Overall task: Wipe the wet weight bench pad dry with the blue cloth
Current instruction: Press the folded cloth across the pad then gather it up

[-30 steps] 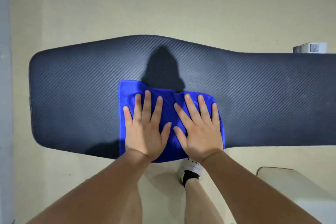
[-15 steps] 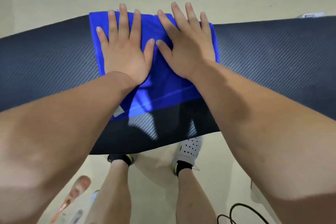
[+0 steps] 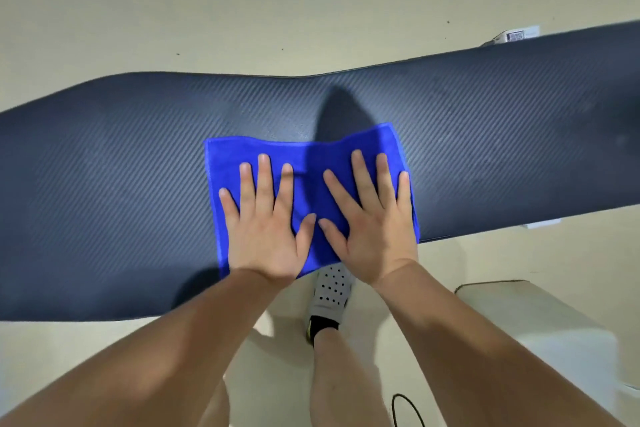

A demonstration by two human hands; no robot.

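The dark blue-grey weight bench pad (image 3: pixel 121 166) runs across the view from left to right, with a fine ribbed texture. On its near half, at the middle, lies the blue cloth (image 3: pixel 308 163), spread flat; its near edge hangs slightly over the pad's front edge. My left hand (image 3: pixel 265 229) presses flat on the cloth's left part, fingers spread. My right hand (image 3: pixel 372 229) presses flat on the right part, also with fingers spread. The thumbs almost touch. Neither hand grips the cloth.
Beige floor surrounds the bench. My white perforated shoe (image 3: pixel 330 291) stands just under the pad's front edge. A pale box (image 3: pixel 540 329) sits at the lower right, a black cable (image 3: pixel 405 409) near the bottom. A small white device (image 3: pixel 516 35) lies beyond the pad, far right.
Half a second ago both hands had pushed the cloth to the pad's far edge. Now they have drawn it back to the near edge, and my arms are less stretched.
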